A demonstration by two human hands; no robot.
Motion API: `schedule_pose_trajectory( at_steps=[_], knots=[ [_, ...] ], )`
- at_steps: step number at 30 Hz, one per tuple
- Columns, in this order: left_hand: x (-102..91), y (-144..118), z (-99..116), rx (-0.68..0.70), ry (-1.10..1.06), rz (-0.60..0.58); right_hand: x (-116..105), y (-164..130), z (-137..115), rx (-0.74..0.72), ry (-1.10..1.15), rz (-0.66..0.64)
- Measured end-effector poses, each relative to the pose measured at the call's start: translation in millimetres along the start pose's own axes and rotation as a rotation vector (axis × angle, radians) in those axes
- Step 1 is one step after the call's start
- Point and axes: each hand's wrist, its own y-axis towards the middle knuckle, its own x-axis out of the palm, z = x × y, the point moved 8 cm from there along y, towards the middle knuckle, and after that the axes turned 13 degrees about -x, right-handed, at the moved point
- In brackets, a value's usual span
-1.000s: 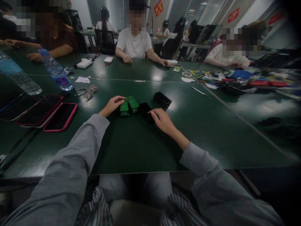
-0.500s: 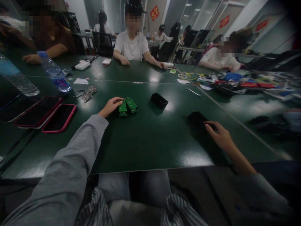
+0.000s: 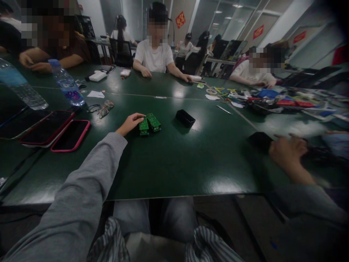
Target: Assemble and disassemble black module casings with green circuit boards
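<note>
My left hand (image 3: 131,123) rests beside two green circuit boards, its stretched fingertips touching the far end of the left circuit board (image 3: 144,127). The right circuit board (image 3: 154,123) lies close alongside, slightly angled. To their right stands a small black box (image 3: 185,118), apart from both hands. Far over on the right is my right hand (image 3: 287,154), blurred, its fingers toward the dark things at the table's right. A second black box (image 3: 260,142) is right at the side of this hand; whether the hand grips it does not show.
Left are phones (image 3: 71,135), two water bottles (image 3: 67,85) and eyeglasses (image 3: 105,108). A metal rod (image 3: 224,110) lies behind the boxes. A heap of cables and parts (image 3: 272,98) fills the far right. A person in white (image 3: 154,54) sits opposite.
My right hand and the black box near it have moved to the right. The left hand stays at the boards. The view has shifted slightly.
</note>
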Motion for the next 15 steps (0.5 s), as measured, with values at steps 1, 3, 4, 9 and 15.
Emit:
schedule_pose_trajectory(
  at_steps=[1, 3, 4, 9, 15],
  knots=[
    [0.1, 0.4, -0.4, 0.002, -0.007, -0.003, 3.5, 2.3, -13.1, -0.015, -0.129, 0.037],
    [0.2, 1.2, -1.6, 0.001, -0.011, -0.007, 24.3, 12.8, -52.9, -0.076, -0.244, 0.028],
    [0.1, 1.6, -2.2, -0.003, -0.006, -0.008, 39.5, 20.6, -79.3, -0.119, -0.225, 0.000],
    [-0.5, 0.8, -0.3, -0.008, 0.036, 0.007, 115.3, 58.7, -254.1, -0.392, 0.003, -0.076],
    [-0.8, 2.1, 3.2, 0.034, 0.052, 0.038, 200.9, 57.7, -393.9, -0.701, 0.253, -0.332]
  ],
)
